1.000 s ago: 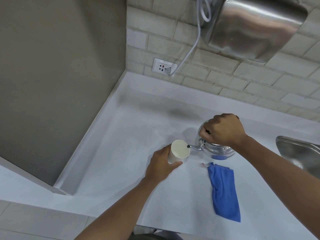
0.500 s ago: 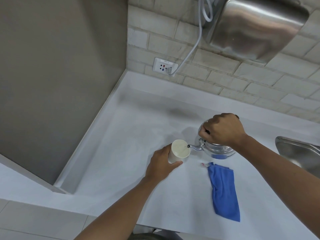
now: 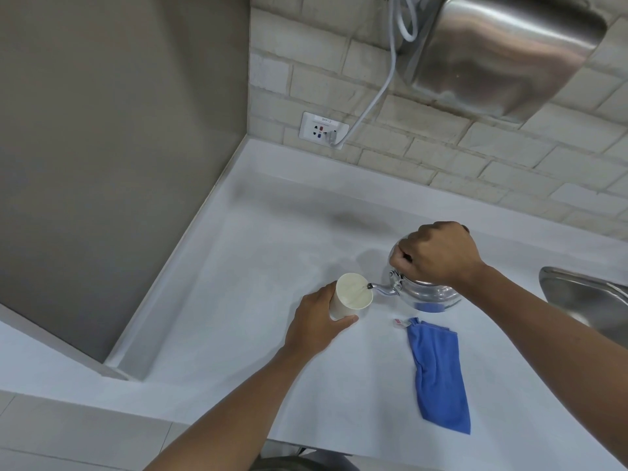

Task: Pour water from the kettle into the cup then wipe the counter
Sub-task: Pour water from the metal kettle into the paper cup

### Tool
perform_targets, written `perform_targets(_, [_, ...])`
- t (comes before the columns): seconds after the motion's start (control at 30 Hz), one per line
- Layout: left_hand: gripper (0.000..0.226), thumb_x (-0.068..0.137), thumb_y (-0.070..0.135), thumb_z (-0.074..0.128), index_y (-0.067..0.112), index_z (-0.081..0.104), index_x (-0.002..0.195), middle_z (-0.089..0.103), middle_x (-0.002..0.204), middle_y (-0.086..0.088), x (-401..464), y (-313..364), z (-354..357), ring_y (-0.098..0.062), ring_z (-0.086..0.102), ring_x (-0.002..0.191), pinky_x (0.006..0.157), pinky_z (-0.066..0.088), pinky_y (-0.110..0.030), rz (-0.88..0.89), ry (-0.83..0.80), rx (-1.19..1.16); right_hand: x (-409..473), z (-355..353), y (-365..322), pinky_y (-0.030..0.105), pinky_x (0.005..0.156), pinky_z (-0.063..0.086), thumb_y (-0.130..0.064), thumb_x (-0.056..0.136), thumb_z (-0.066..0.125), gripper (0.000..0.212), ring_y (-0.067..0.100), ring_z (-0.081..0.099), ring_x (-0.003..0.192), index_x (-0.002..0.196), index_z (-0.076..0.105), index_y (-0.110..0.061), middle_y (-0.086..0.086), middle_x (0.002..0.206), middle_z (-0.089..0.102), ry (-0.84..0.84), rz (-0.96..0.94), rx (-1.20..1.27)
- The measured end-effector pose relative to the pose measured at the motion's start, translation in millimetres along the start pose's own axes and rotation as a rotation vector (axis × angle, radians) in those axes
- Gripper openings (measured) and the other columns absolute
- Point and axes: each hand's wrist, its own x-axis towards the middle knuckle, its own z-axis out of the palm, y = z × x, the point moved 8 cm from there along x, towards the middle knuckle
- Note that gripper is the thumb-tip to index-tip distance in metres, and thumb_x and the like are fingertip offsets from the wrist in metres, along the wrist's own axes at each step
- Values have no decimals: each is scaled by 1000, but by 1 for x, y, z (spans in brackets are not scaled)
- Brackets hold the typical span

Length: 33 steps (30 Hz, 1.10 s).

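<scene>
The kettle [image 3: 424, 294] is shiny metal. It sits near the middle of the white counter [image 3: 238, 300], a little to the right, and it is tipped toward the left. Its thin spout [image 3: 382, 288] reaches over the rim of the cup [image 3: 351, 295]. A thin line of water seems to run from the spout tip into the cup, but it is faint.

The right hand [image 3: 438, 254] is on top of the kettle. Its fingers are curled tight in a fist around the handle, and the handle is mostly hidden under the hand.

The cup is pale and tall, and it stands just left of the kettle. The left hand [image 3: 317, 322] holds it from the near side. The thumb and fingers wrap around its wall.

A blue cloth [image 3: 438, 375] lies flat on the counter, close to the kettle on the near side. It is not touching either hand. A tiny tag [image 3: 400, 322] pokes out at its top corner.

A metal sink [image 3: 591, 300] is at the right edge. On the brick wall [image 3: 441, 164] behind there is a socket [image 3: 323, 130] with a white cord [image 3: 377, 96] plugged in. The cord goes up to a shiny metal box [image 3: 503, 52] on the wall. A plain grey wall [image 3: 112, 147] stands on the left.
</scene>
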Motion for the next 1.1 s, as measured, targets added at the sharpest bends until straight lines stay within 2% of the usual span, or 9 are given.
perform_targets(0.53, [71, 74, 57, 80, 37, 54, 138, 67, 125, 20, 0, 2, -1, -3, 62, 110, 90, 52, -24, 2, -5, -3, 0, -1, -1, 17, 52, 19, -22, 74, 54, 40, 23, 17, 37, 44, 31, -11, -1, 42, 19, -26, 11, -30])
perform_targets(0.7, [70, 74, 55, 82, 37, 55, 137, 67, 125, 20, -1, 3, -3, -1, 62, 109, 88, 50, -20, 5, 2, -7, 0, 0, -1, 18, 52, 20, -23, 76, 51, 39, 23, 19, 37, 44, 31, -11, -1, 41, 21, -30, 7, -35])
perform_targets(0.9, [72, 74, 58, 81, 37, 55, 137, 67, 126, 19, 0, 2, -2, -4, 62, 111, 92, 53, -26, 11, 2, -2, 0, 1, -1, 18, 51, 22, -22, 76, 51, 39, 23, 18, 37, 43, 33, -11, -1, 41, 21, -20, 5, -20])
perform_targets(1.1, [71, 74, 55, 83, 36, 56, 137, 67, 126, 19, -1, 3, -3, -2, 62, 110, 89, 49, -19, 13, 9, -8, 0, 0, -1, 18, 50, 23, -22, 76, 51, 40, 23, 19, 37, 43, 32, -12, -1, 40, 23, -14, -1, -2])
